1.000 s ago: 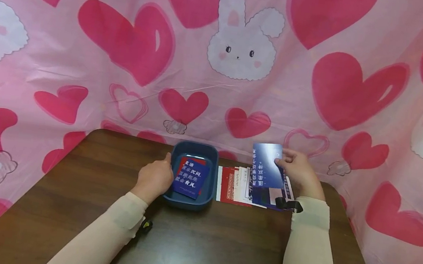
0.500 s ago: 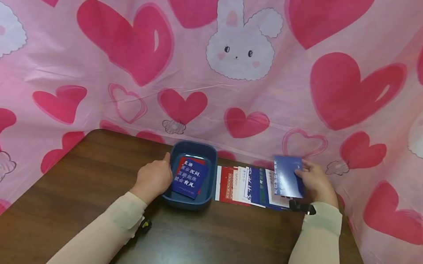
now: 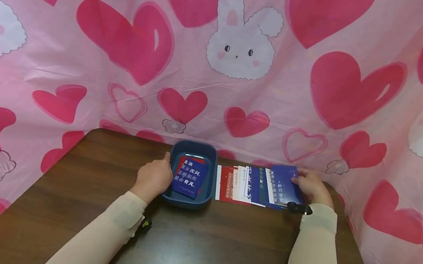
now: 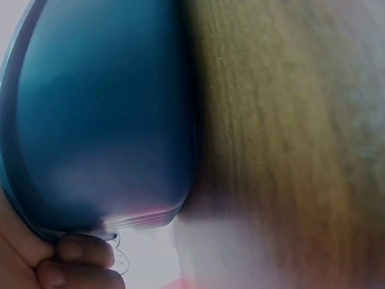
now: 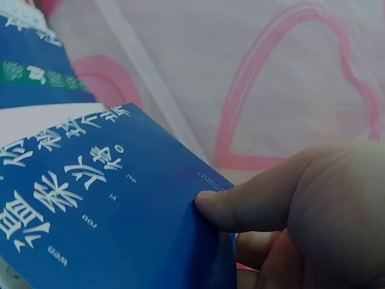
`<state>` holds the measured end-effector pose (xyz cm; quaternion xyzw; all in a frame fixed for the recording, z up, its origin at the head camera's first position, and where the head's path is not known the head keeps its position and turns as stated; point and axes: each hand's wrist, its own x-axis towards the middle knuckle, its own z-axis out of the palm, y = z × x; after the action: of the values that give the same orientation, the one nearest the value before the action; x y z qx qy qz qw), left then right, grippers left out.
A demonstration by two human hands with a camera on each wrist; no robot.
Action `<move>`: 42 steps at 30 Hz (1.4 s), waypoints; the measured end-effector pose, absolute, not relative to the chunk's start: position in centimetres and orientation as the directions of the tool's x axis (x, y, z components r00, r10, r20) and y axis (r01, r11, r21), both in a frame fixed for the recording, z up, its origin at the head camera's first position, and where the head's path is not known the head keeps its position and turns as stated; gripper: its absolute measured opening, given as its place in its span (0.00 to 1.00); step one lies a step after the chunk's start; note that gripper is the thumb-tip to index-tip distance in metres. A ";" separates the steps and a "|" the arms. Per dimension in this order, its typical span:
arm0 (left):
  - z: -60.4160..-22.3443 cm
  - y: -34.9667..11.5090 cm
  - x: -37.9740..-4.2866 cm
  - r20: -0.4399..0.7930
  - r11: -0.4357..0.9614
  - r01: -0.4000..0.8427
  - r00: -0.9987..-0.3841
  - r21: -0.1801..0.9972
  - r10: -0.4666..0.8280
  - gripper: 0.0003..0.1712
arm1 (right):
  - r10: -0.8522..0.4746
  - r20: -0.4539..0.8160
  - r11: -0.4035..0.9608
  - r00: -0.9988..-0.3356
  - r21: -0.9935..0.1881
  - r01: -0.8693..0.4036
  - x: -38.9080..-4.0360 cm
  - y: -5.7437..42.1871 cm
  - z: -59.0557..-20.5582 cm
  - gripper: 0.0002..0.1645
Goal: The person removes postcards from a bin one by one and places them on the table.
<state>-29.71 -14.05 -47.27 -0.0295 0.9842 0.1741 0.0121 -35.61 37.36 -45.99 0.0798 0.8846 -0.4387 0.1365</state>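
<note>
A dark blue plastic bin (image 3: 210, 185) stands on the table, holding a blue card (image 3: 190, 177) with white writing over a red one (image 3: 182, 162). At its left side my left hand (image 3: 153, 178) grips the rim; the left wrist view shows curled fingers (image 4: 84, 250) by the rim's end. To the right, my right hand (image 3: 314, 188) pinches a blue card (image 5: 150, 198) with white writing by its right edge, thumb on its face. That card lies over the right end of an overlapping row of cards (image 3: 242, 185).
The row of red, white and blue cards runs close beside the bin's right wall. Below and around lies the brown wooden table (image 3: 196, 246). A pink curtain (image 3: 187, 71) with hearts and rabbits hangs right behind the table's far edge.
My right hand has moved right and then lowered the blue card onto the right end of the row, baring the cards it covered before. The left hand and bin stay in place.
</note>
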 end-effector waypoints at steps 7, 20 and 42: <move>-47.2 -14.2 -29.7 -0.039 0.935 -0.056 -0.998 0.349 -0.046 0.39 | 0.074 -0.295 0.643 -0.953 -0.716 0.272 -36.2 36.9 -46.8 0.32; -47.1 -14.1 -29.8 -0.029 0.940 -0.049 -0.999 0.338 -0.042 0.39 | 0.134 -0.225 0.785 -0.965 -0.570 0.242 -37.0 36.1 -47.9 0.26; -47.3 -14.2 -29.8 -0.040 0.938 -0.052 -0.998 0.344 -0.040 0.40 | 0.072 -0.236 0.678 -0.969 -0.701 0.221 -36.2 35.1 -46.5 0.27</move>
<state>-29.82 -14.19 -47.33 -0.0234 0.9842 0.1749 0.0162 -36.21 35.09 -46.53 0.0805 0.9110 -0.3932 0.0946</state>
